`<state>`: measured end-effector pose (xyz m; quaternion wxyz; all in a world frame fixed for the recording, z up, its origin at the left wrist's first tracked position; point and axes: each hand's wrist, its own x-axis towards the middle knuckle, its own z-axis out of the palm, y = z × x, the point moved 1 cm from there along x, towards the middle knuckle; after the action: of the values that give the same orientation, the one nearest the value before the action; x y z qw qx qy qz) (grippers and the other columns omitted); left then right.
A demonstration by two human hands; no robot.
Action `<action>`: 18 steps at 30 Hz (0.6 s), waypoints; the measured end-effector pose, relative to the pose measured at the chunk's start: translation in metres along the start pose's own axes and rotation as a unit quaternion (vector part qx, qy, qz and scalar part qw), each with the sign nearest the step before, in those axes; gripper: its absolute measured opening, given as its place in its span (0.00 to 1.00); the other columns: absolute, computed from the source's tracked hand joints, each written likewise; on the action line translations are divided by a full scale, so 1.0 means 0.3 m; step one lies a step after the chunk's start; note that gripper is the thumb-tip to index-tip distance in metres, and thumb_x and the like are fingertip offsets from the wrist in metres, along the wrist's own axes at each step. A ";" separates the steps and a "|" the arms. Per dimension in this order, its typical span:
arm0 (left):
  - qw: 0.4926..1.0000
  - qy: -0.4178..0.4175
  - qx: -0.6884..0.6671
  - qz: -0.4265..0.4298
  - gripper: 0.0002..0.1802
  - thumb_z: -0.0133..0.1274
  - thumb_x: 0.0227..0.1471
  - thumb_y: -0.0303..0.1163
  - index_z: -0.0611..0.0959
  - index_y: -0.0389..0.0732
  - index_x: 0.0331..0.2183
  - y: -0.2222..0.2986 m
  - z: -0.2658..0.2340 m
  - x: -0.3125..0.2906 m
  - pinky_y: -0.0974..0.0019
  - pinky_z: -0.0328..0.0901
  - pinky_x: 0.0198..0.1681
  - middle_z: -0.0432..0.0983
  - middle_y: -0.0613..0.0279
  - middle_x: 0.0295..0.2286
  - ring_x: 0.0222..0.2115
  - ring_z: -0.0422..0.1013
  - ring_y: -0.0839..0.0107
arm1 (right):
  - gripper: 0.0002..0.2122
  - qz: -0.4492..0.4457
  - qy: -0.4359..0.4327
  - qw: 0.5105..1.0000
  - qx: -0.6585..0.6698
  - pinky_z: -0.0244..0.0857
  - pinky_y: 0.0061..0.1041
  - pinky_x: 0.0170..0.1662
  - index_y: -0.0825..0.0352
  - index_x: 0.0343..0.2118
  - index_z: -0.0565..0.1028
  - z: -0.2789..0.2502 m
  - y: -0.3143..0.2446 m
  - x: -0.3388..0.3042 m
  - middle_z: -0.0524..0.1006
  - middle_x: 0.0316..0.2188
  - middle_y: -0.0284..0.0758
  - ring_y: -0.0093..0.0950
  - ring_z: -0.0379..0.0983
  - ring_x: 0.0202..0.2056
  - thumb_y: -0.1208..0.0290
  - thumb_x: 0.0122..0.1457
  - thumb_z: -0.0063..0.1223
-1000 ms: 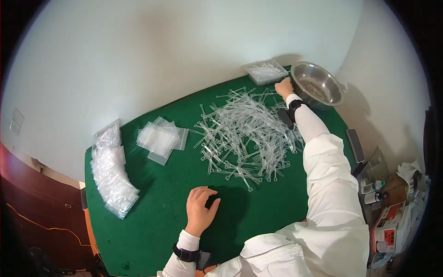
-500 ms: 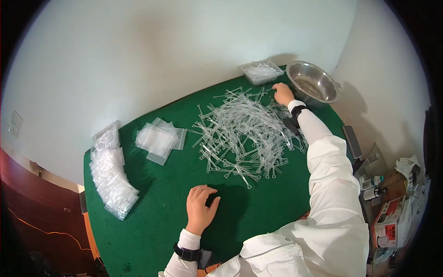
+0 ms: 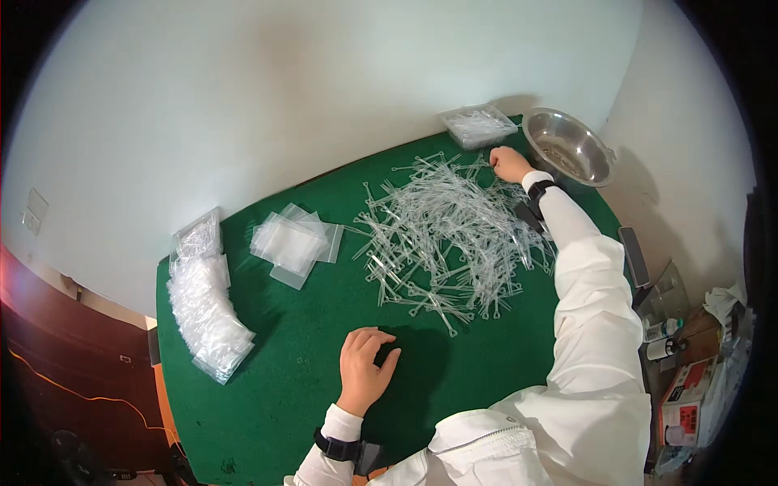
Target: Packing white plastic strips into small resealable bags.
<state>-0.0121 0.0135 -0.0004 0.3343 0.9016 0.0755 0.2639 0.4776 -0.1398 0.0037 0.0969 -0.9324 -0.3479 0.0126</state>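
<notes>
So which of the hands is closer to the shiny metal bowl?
The right hand. It sits just left of the metal bowl, at the far edge of the pile of clear plastic sticks. The left hand rests far away on the green table.

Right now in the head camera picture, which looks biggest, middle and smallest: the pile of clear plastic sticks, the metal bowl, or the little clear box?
1. Pile of clear plastic sticks, by far the widest.
2. Metal bowl.
3. Clear box, smallest, though it and the bowl sit farthest away, near the bending rim.

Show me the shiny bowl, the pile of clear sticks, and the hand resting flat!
metal bowl [image 3: 596,154]: head view, on its right inner wall.
clear plastic sticks [image 3: 446,235]: head view, middle of the pile.
left hand [image 3: 363,368]: head view, back of the hand.
</notes>
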 end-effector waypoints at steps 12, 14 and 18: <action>1.000 0.000 0.004 0.003 0.11 0.59 0.33 0.24 0.78 0.37 0.26 -0.001 0.003 0.004 0.60 0.63 0.40 0.73 0.58 0.29 0.36 0.68 0.58 | 0.09 -0.235 0.135 0.958 -0.098 0.63 0.33 0.39 0.65 0.32 0.70 -0.008 -0.112 0.007 0.70 0.36 0.39 0.37 0.67 0.39 0.79 0.44 0.48; 1.000 0.002 0.002 0.005 0.11 0.59 0.33 0.24 0.78 0.37 0.26 0.000 0.002 0.000 0.60 0.63 0.39 0.73 0.58 0.29 0.36 0.68 0.58 | 0.09 -0.249 0.074 0.939 -0.225 0.63 0.34 0.39 0.66 0.32 0.69 0.000 -0.118 0.009 0.70 0.37 0.39 0.37 0.67 0.40 0.79 0.45 0.47; 1.000 0.001 0.005 0.003 0.11 0.59 0.33 0.25 0.78 0.37 0.26 0.004 -0.001 -0.007 0.60 0.63 0.39 0.73 0.58 0.29 0.36 0.68 0.58 | 0.08 -0.214 0.043 0.955 -0.203 0.62 0.34 0.37 0.66 0.32 0.69 -0.004 -0.121 -0.029 0.71 0.34 0.40 0.38 0.67 0.37 0.77 0.45 0.46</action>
<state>-0.0141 0.0121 -0.0002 0.3290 0.9033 0.0742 0.2653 0.4477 -0.1189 0.0114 -0.0789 -0.8359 -0.5298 -0.1195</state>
